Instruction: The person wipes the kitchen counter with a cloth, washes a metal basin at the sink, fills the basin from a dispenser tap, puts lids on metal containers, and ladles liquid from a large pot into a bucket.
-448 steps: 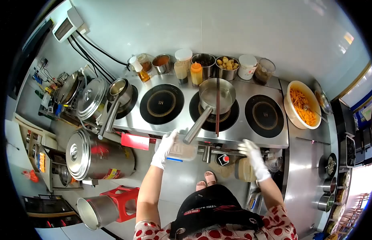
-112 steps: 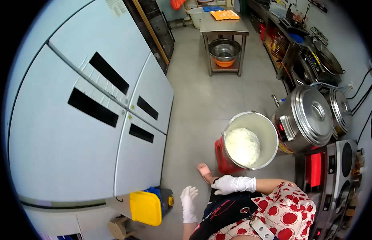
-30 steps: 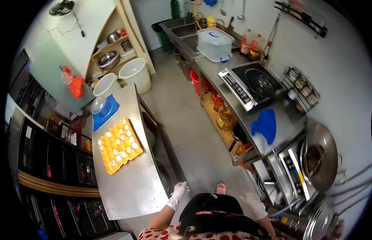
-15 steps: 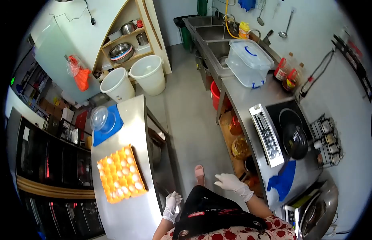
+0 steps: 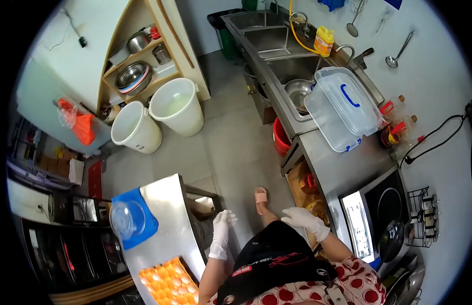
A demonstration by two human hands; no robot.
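My left hand (image 5: 223, 225), in a white glove, hangs over the aisle beside the steel table (image 5: 171, 203). Its fingers are loosely stretched and nothing is in them. My right hand (image 5: 303, 219), gloved too, is held out by the edge of the counter (image 5: 317, 168), its fingers extended and holding nothing. Closest to my left side on the table is an orange egg tray (image 5: 170, 282) with several eggs, cut off by the lower edge of the view. Behind it a clear plastic bowl (image 5: 128, 219) rests on a blue sheet (image 5: 149, 226).
Two white buckets (image 5: 176, 107) (image 5: 137, 127) stand ahead on the left, before a shelf with metal bowls (image 5: 134, 76). Along the right run sinks (image 5: 269, 40), a lidded clear box (image 5: 342, 109) and a cooktop (image 5: 385, 198) bearing a black pan (image 5: 392, 239). A red bucket (image 5: 281, 137) is beneath.
I have moved forward along the aisle; the sinks and buckets look nearer and the egg tray has slid down in view. My left hand's fingers have straightened out.
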